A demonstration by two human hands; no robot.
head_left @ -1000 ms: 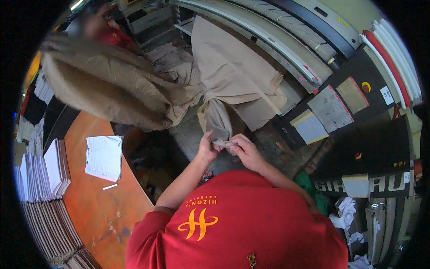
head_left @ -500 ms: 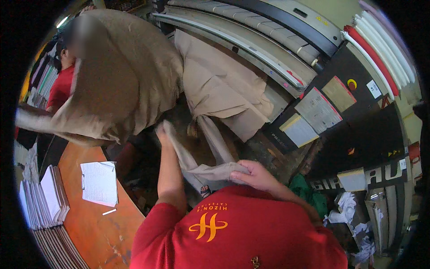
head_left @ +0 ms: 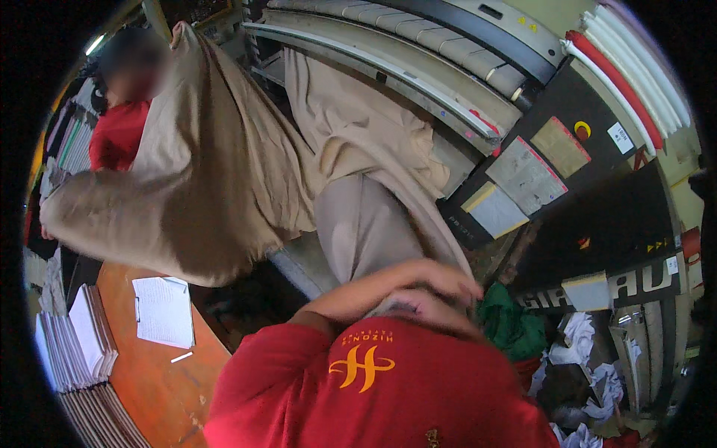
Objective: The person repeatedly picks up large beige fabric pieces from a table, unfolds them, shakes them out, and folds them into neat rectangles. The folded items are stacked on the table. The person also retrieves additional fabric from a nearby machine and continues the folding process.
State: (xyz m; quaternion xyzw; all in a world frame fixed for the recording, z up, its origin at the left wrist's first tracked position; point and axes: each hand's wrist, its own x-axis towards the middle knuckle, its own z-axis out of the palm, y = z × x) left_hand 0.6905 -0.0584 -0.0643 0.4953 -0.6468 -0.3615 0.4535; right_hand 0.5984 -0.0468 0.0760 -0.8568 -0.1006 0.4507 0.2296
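Note:
A large beige cloth (head_left: 216, 164) hangs in folds between me and a co-worker (head_left: 123, 134) in a red shirt at the far left. The co-worker holds one corner up high and another low at the left. From the middle, a strip of the cloth runs down toward my chest. My left hand (head_left: 452, 282) is crossed over to the right, its fingers curled at the near edge of the cloth. Beneath it, close against my shirt, is my right hand (head_left: 429, 308), smeared by motion and partly covered, so its fingers cannot be made out.
A large ironing machine with a roller (head_left: 441, 56) stands behind the cloth. An orange-topped table (head_left: 142, 381) at the left bears a clipboard (head_left: 163, 312) and stacks of folded cloth (head_left: 71, 347). Green fabric (head_left: 510, 325) and crumpled white pieces (head_left: 579, 340) lie at the right.
My left hand has swung right and back toward my chest, crossing over my right. The cloth between us has opened wider, and the co-worker's raised corner has shifted right.

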